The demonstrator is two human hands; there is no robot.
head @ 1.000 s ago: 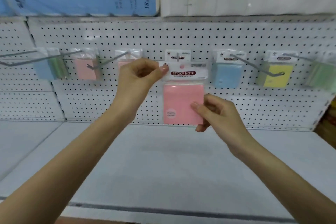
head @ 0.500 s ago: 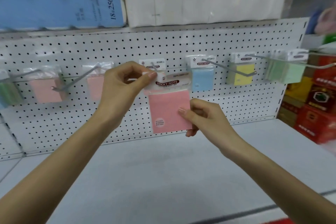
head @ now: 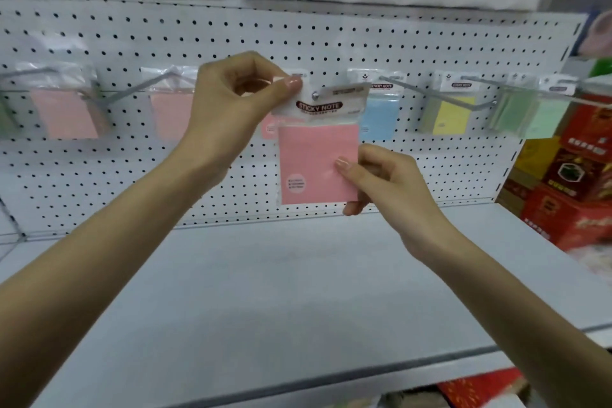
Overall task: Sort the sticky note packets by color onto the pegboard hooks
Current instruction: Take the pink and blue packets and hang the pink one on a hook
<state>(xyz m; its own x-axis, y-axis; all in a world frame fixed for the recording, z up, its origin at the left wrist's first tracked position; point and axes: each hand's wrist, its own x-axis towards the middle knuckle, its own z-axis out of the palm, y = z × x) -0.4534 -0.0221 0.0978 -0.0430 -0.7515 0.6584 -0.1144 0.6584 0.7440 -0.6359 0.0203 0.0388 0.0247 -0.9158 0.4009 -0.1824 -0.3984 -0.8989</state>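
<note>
Two bare hands hold one pink packet (head: 318,162) of sticky notes up against a white pegboard (head: 298,33).

The left hand (head: 238,99) is curled, pinching the left corner of the packet's white header card between the thumb and the bent fingers. Just right of that thumb tip, the rounded end of a metal hook (head: 315,95) shows through the hole in the header.

The right hand (head: 381,182) sits lower. It pinches the packet's lower right edge, with the thumb on the front and the curled fingers behind. The packet hangs upright between the two hands and tilts slightly.

A second pink pack (head: 269,127) peeks out just below the left thumb, behind the held one.

Right of the right hand, and above it, more hooks carry a blue packet (head: 379,116), then a yellow packet (head: 452,114), then green packets (head: 543,116). Left of the left hand hang two blurred pink stacks (head: 66,113).

Under both forearms lies a pale grey shelf (head: 281,291). Red boxes (head: 576,182) stand far to the right of the right hand.
</note>
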